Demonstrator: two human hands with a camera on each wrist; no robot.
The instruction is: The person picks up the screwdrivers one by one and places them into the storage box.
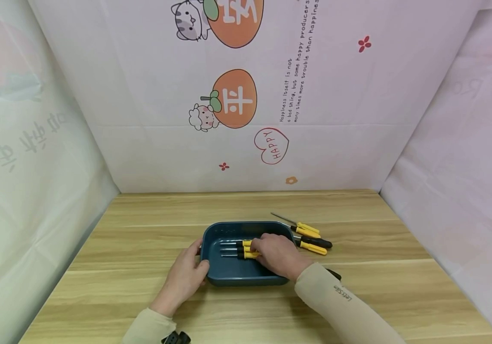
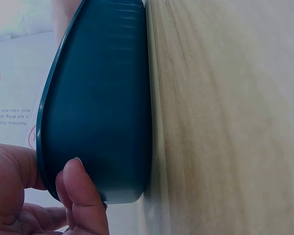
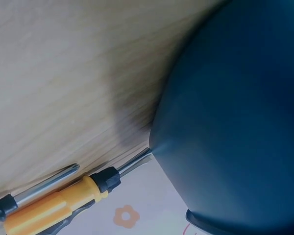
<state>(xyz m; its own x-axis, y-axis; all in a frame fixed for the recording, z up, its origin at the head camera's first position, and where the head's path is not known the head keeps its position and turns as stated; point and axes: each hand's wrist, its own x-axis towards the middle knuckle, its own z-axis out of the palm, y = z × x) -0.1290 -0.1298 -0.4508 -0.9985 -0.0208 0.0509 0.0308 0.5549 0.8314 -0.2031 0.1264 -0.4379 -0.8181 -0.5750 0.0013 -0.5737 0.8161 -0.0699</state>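
Observation:
My left hand [image 1: 186,272] grips the left end of a dark blue plastic tray [image 1: 246,282], thumb at the rim and fingers outside. The left wrist view shows the same fingers against the tray's outer wall [image 2: 98,98]. Inside the tray, several screwdrivers with yellow-and-black handles [image 1: 241,255] lie side by side, shafts pointing left. My right hand [image 1: 280,255] reaches over the right end and holds a yellow handle among them; its fingertips are partly hidden. The right wrist view shows no hand, only the tray's wall [image 3: 235,137] and screwdrivers outside it.
Right of the tray lie more screwdrivers: a slim yellow one [image 1: 308,227], a black-handled one [image 1: 316,242] and a yellow-and-black one [image 1: 314,248]. Another black handle [image 1: 334,274] shows beside my right forearm. Printed white sheeting [image 1: 336,143] rises behind the wooden table [image 1: 143,229].

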